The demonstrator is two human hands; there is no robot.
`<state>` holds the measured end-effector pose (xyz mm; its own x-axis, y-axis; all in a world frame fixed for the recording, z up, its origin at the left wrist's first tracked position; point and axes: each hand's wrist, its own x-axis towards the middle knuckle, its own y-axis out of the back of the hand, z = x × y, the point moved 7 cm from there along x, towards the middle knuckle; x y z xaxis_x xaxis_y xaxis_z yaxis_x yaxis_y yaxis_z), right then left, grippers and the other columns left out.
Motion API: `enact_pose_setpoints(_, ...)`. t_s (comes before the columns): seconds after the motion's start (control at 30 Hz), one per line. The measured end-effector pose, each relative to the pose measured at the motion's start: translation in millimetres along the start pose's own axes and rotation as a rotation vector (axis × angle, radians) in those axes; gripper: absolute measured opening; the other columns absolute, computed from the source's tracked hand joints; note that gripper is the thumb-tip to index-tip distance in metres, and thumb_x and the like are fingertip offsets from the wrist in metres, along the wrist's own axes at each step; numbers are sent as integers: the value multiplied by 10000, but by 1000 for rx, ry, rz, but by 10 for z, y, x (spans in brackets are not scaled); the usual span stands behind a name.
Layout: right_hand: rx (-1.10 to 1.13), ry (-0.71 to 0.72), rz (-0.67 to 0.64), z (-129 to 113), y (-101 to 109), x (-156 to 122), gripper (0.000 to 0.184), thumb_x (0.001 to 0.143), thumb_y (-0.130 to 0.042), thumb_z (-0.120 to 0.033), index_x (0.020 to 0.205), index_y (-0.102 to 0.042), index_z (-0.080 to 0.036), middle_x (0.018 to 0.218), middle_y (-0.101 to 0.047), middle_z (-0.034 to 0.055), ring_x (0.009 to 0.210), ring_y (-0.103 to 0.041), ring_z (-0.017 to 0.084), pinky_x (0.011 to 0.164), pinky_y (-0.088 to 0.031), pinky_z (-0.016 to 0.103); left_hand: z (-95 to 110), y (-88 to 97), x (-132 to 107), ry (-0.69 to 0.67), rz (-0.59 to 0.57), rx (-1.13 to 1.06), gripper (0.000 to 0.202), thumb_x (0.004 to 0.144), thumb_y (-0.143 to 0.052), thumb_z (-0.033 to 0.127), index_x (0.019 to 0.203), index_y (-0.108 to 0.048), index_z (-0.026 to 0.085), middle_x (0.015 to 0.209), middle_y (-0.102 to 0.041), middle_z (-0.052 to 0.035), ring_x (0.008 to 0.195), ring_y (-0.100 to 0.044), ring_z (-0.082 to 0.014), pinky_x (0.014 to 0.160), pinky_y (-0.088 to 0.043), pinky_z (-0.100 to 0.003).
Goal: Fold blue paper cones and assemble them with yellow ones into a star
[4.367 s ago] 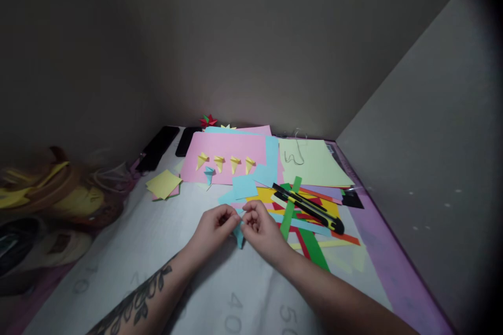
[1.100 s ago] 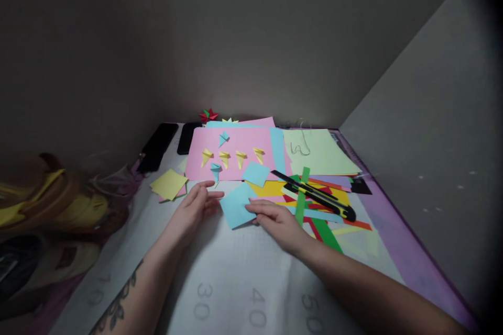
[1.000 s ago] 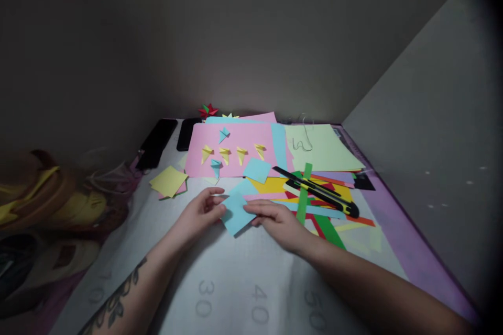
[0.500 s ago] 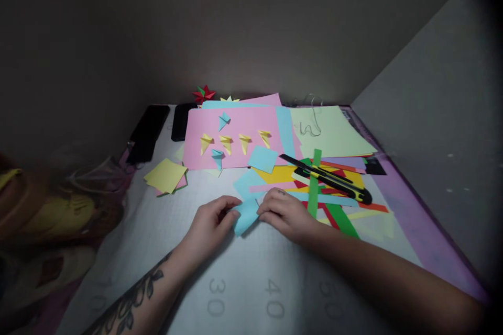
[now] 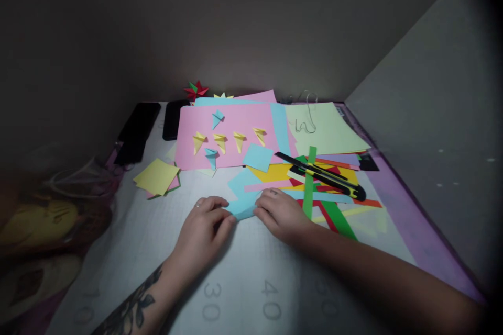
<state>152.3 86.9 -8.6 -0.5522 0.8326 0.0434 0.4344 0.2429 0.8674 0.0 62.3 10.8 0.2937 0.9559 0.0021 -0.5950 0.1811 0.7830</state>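
Note:
Between my hands is a piece of light blue paper (image 5: 244, 208), folded over along its near side. My left hand (image 5: 208, 225) pinches its left end, with thumb and fingers closed. My right hand (image 5: 281, 215) grips the right end, fingertips pressed together on the paper. Just beyond lie a light blue square (image 5: 258, 157) and several coloured strips. Small folded yellow pieces (image 5: 219, 143) and two folded blue pieces (image 5: 217, 118) rest on a pink sheet (image 5: 251, 115). The fingers partly cover the held paper's ends.
A black and yellow utility knife (image 5: 326, 177) lies across the strips, beside a green strip (image 5: 310, 183). Yellow squares (image 5: 157, 177) sit at the left. Behind are two phones (image 5: 140, 120), a red paper star (image 5: 195, 89) and pale green sheets (image 5: 330, 128) bearing a wire (image 5: 308, 125).
The blue paper has gone from a tilted, upright-edged shape to a flatter, lengthwise fold. My left hand has moved slightly left and turned flatter. The whole view has shifted a little.

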Motion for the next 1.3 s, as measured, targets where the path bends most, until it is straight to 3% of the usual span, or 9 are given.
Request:
enact_pose_setpoints(0.27, -81, -160, 72, 34, 31, 27, 205, 850, -526, -226, 663, -591, -171, 712, -607, 31, 734, -530, 170, 653, -330, 284, -162, 11, 74, 162, 61, 64, 246, 848, -544, 339, 700, -693, 210, 989, -597, -50, 920, -543, -226, 801, -441, -390)
enact_pose_setpoints(0.53, -159, -233, 42, 30, 18, 78, 213, 829, -535, -205, 631, -605, -169, 708, -620, 32, 743, -542, 170, 633, -309, 283, -123, 24, 66, 194, 106, 54, 244, 836, -540, 337, 717, -709, 207, 1022, -576, -72, 973, -540, -243, 831, -438, -406)
enact_pose_setpoints(0.9, -180, -216, 73, 50, 12, 98, 232, 809, -561, -222, 583, -584, -175, 667, -600, 33, 680, -521, 166, 579, -277, 285, -103, 29, 87, 192, 161, 135, 239, 811, -547, 259, 603, -649, 200, 815, -582, -39, 749, -540, -199, 695, -433, -362)
enact_pose_setpoints(1.3, -206, -226, 61, 60, -11, 103, 217, 801, -584, -226, 589, -591, -178, 668, -605, 34, 683, -521, 165, 572, -270, 286, -99, 25, 129, 184, 114, 243, 276, 830, -518, 285, 581, -598, 197, 705, -581, -34, 723, -538, -207, 688, -411, -357)
